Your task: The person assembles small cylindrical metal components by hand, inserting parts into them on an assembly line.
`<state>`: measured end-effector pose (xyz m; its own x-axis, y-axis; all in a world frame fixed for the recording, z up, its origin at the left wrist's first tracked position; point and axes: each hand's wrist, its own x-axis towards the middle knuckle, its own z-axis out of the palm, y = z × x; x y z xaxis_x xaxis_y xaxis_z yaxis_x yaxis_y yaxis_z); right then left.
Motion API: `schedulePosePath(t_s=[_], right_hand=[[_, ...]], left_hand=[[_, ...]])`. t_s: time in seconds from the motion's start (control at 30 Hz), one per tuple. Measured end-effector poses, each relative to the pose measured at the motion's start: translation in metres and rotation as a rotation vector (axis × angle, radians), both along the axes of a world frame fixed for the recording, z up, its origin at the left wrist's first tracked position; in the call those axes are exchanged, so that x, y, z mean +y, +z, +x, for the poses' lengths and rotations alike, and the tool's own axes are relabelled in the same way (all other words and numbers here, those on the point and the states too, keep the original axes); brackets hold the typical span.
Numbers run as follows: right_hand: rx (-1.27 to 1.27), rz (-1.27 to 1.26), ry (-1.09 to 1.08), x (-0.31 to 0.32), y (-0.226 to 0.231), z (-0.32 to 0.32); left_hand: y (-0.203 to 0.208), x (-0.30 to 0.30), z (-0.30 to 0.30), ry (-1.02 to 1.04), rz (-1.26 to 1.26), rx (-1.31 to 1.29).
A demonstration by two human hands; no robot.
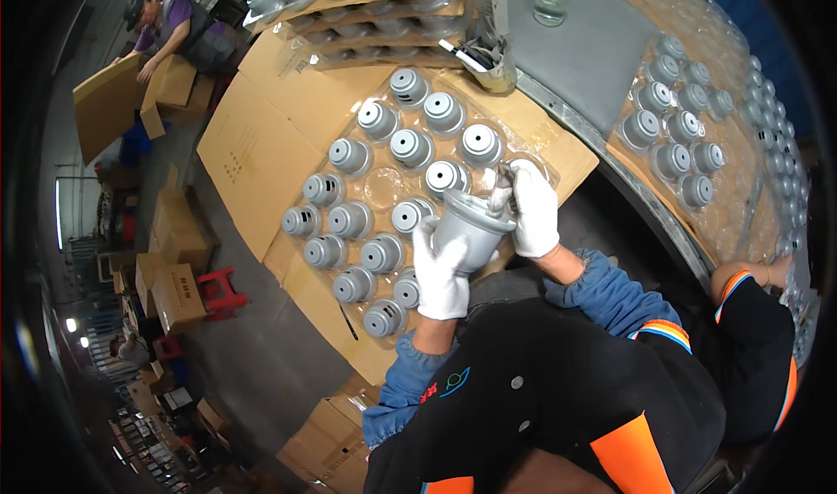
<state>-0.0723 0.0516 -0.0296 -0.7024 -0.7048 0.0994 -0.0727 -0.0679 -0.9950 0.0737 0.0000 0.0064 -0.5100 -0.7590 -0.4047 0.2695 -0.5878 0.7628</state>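
My left hand (441, 272), in a white glove, is wrapped round the side of a grey cup-shaped housing (471, 237), which is tilted with its wide rim up. At the rim, my right hand (534, 206), also white-gloved, has its fingers bent together. Something greyish, perhaps a rag or soiled glove fingertips, shows at those fingers; I cannot make it out. Beneath and beyond my hands lies a clear plastic tray (384, 184) with many similar grey housings (410, 148) standing base up, each with a dark hole in the middle. One tray pocket near the centre holds no housing.
Stacked trays of housings (375, 23) rise at the back. Beside them a holder (495, 71) contains markers, near a clear bottle (550, 1). Another tray (676, 128) lies right, by a co-worker's arm (754, 276). Cardboard (253, 136) spreads left; a person (170, 36) handles boxes beyond.
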Motion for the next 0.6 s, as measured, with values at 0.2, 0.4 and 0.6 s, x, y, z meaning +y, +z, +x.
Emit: schedulePosePath(t_s=[0.2,0.4,0.6], right_hand=[[-0.021,0.036,-0.142,0.014,0.033,0.011],[0.010,0.004,-0.142,0.019,0.029,0.004],[-0.100,-0.023,-0.079,0.022,0.039,0.002]], left_hand=[[0.018,0.020,-0.004,-0.004,-0.479,-0.376],[0.017,0.018,0.003,-0.264,-0.696,-0.287],[0.028,0.024,0.004,-0.413,-0.778,-0.263]])
